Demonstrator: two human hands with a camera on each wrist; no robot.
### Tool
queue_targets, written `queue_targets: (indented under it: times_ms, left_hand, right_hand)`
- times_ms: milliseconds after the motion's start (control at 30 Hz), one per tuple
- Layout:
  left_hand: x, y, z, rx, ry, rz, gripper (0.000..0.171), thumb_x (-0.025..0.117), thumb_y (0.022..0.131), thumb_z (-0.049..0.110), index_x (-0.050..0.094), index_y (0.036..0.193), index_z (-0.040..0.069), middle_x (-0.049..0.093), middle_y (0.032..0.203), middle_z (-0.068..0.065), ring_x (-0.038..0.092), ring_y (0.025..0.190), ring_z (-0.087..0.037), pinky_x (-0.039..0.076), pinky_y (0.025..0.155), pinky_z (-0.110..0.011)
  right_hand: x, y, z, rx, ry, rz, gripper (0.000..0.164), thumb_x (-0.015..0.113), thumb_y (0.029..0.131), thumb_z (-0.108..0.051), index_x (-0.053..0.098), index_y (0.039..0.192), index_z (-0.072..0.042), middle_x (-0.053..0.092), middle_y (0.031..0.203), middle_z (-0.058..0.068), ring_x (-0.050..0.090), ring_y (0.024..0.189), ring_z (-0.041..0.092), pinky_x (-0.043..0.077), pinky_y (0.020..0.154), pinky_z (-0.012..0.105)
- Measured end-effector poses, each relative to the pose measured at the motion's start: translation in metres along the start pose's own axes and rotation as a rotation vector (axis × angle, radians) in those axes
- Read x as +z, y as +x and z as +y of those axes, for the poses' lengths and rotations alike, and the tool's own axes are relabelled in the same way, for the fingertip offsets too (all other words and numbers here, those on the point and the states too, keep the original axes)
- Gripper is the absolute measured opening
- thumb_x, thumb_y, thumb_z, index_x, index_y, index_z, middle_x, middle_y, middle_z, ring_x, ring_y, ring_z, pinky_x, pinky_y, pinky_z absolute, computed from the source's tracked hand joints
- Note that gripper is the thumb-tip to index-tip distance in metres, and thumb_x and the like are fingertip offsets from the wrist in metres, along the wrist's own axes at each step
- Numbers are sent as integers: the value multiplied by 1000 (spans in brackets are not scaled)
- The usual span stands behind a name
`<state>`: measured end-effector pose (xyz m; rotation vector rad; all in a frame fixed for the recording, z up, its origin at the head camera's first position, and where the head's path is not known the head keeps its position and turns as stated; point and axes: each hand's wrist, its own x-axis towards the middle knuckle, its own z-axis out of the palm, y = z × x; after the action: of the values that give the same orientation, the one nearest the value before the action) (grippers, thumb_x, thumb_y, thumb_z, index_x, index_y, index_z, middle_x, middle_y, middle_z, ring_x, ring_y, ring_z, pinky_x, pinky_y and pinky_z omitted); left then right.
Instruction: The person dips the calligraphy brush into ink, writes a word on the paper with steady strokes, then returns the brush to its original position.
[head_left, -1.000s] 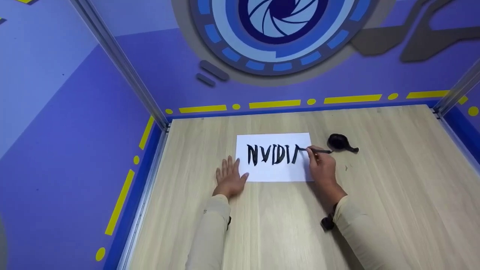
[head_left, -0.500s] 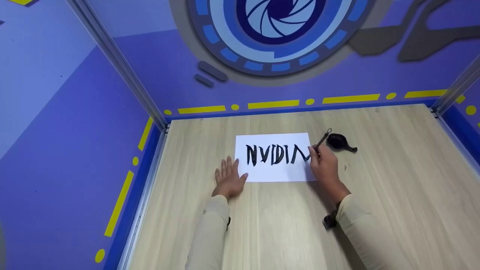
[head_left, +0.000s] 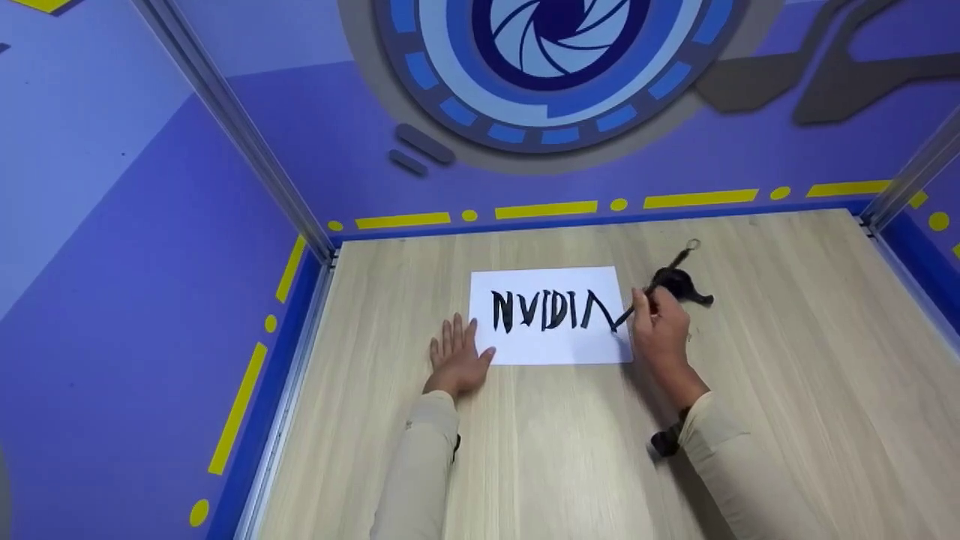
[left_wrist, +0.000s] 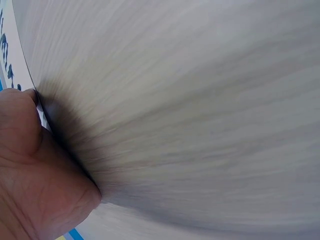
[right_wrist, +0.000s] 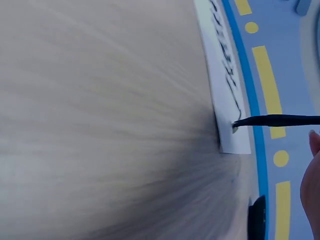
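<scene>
A white sheet of paper [head_left: 555, 349] lies on the table, lettered in black strokes that read "NVIDI" and then two slanted strokes meeting at a peak. My right hand [head_left: 661, 330] pinches a dark brush [head_left: 677, 260] with a loop at its top end. The brush leans up to the right, its tip at the lower end of the last stroke. In the right wrist view the brush [right_wrist: 280, 120] meets the paper [right_wrist: 227, 135] near its end. My left hand [head_left: 459, 361] rests flat with fingers spread, its thumb and fingertips on the paper's left edge.
Behind my right hand sits a small black dish with a spout-like handle [head_left: 694, 289], partly hidden by the hand and brush. Blue printed walls [head_left: 300, 150] enclose the wooden table [head_left: 555, 450] at the back and sides. Faint dark marks show right of the paper.
The right hand has moved right and down with the brush, drawing the last letter's right slanted stroke. The brush's upper end has swung up and right. The left hand stays in place.
</scene>
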<state>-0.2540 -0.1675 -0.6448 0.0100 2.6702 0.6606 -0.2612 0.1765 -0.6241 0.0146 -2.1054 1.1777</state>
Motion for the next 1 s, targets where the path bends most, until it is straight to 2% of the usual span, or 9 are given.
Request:
queue_targets:
  times_ms: [100,233,333,567,733,1000]
  left_hand:
    - [3,4,-2,-9,13,0,77,34,112,58,2,174,26,-22,181,-5,-24,168,-30,-14,135,-59]
    - [0,2,-1,-10,1,-2,76,34,113,57,3,174,26,-22,181,-5,-23,168,-30,-14,135,-58]
    - [-4,-4,2,2,-20,0,75,36,113,53,5,174,23,-19,182,-7,-21,169,-32,-14,135,-58]
    - [-1,-2,0,8,-20,10,75,36,113,55,6,174,23,-17,182,-9,-20,169,-34,-14,135,-60]
    - [-3,-7,5,4,-14,12,75,35,113,55,6,174,23,-18,182,-8,-20,169,-33,-13,135,-59]
    - [-4,-6,4,4,-38,8,74,37,114,51,6,174,21,-18,182,-8,-20,169,-33,-14,135,-58]
  right_hand:
    - [-3,0,-1,31,59,57,24,67,104,-10,62,86,5,62,76,15,54,72,5,39,68,11]
    - [-5,-2,0,104,116,79,23,66,106,-11,67,91,6,69,80,18,56,73,-7,43,69,7]
    - [-5,-4,1,146,142,85,21,66,106,-11,69,93,5,72,84,20,59,75,-8,46,72,6]
    - [-4,-7,3,134,148,96,17,67,105,-10,71,96,4,74,85,21,60,76,-10,45,74,6]
    - [-1,-11,1,143,164,87,17,67,105,-9,72,99,7,76,86,22,61,76,-13,48,74,5]
    - [8,-17,-4,154,151,115,13,66,103,0,72,99,12,72,86,28,60,76,-3,44,74,3]
